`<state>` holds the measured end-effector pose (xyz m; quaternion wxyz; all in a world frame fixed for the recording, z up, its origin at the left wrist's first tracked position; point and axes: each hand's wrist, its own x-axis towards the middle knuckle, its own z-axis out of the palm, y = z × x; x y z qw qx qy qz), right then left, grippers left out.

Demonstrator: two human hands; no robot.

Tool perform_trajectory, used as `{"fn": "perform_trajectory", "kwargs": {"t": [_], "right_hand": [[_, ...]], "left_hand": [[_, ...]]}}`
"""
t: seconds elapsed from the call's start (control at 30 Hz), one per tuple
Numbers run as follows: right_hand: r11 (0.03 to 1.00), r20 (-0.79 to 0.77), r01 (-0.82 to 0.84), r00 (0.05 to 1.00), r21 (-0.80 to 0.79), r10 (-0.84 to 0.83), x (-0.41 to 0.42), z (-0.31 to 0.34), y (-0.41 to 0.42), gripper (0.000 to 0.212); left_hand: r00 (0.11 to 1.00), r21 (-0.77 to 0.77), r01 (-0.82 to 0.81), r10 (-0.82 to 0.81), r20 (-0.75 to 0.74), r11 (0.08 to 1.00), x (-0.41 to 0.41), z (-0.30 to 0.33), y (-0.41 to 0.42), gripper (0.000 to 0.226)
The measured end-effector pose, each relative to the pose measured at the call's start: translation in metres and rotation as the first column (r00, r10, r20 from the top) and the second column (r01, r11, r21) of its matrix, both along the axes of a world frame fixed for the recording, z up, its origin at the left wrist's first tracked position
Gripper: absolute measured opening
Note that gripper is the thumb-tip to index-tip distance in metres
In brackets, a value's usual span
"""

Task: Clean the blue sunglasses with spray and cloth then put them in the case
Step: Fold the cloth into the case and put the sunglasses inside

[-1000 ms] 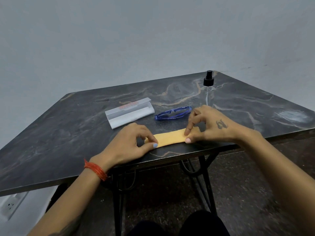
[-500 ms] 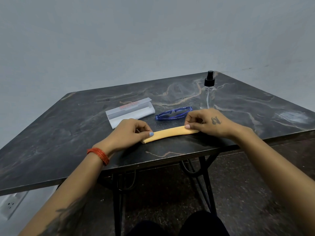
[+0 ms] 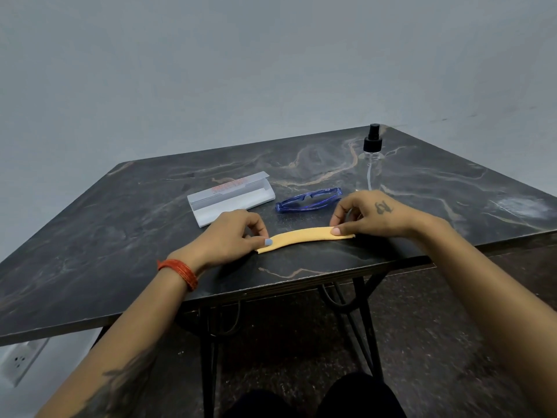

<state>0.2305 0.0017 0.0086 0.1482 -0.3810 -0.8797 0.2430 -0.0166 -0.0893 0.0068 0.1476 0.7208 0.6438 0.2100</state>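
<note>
A yellow cloth [image 3: 303,236], folded into a narrow strip, lies near the table's front edge. My left hand [image 3: 232,233] pinches its left end between thumb and fingers. My right hand [image 3: 367,214] pinches its right end. Just behind the cloth lie the folded blue sunglasses [image 3: 309,200]. A white glasses case [image 3: 232,199] stands open to their left. A clear spray bottle [image 3: 372,158] with a black nozzle stands upright at the back right.
The dark marble-patterned table [image 3: 120,242] has black metal legs showing under its front edge. A grey wall rises behind it. A wall socket [image 3: 19,362] sits low at the left.
The cloth has been folded from a wider band into a narrow strip. Both hands moved a little away from me with it and still hold its ends.
</note>
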Motion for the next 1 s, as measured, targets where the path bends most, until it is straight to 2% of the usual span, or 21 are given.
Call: {"fn": "perform_trajectory", "kwargs": {"t": [0.13, 0.27, 0.4, 0.47, 0.57, 0.8, 0.9, 1.0], "right_hand": [[0.999, 0.028, -0.031, 0.999, 0.034, 0.03, -0.002, -0.001, -0.004, 0.006], [0.999, -0.123, -0.017, 0.992, 0.03, 0.02, -0.004, -0.006, -0.008, 0.003], [1.0, -0.277, -0.001, 0.961, -0.011, -0.002, -0.011, -0.005, -0.009, 0.009], [1.0, -0.313, 0.003, 0.95, -0.004, -0.004, -0.018, -0.004, -0.01, 0.014], [0.993, -0.328, 0.041, 0.945, 0.109, -0.003, -0.036, -0.001, -0.013, 0.013], [0.965, -0.382, 0.161, 0.921, 0.207, -0.072, -0.088, 0.015, -0.007, 0.01], [0.968, -0.358, 0.179, 0.928, 0.177, -0.106, -0.107, 0.021, 0.004, 0.014], [0.982, -0.288, 0.152, 0.951, 0.112, -0.114, -0.119, 0.025, 0.014, 0.016]], "left_hand": [[1.0, 0.052, -0.001, -0.001, 0.024, 0.999, 0.003, -0.002, -0.006, 0.007], [0.996, 0.103, -0.031, 0.022, 0.09, 0.994, -0.002, -0.005, -0.011, 0.005], [0.97, 0.097, -0.074, 0.049, 0.238, 0.993, -0.014, -0.004, -0.016, 0.011], [0.98, 0.124, -0.079, 0.055, 0.191, 0.989, -0.022, -0.002, -0.019, 0.011], [0.985, 0.21, -0.127, 0.098, 0.144, 0.969, -0.033, -0.001, -0.023, 0.011], [0.959, 0.428, -0.281, 0.268, 0.094, 0.859, -0.063, 0.004, -0.022, 0.007], [0.941, 0.439, -0.335, 0.314, 0.121, 0.834, -0.074, 0.004, -0.015, 0.007], [0.942, 0.395, -0.336, 0.312, 0.126, 0.855, -0.084, 0.004, -0.008, 0.008]]}}
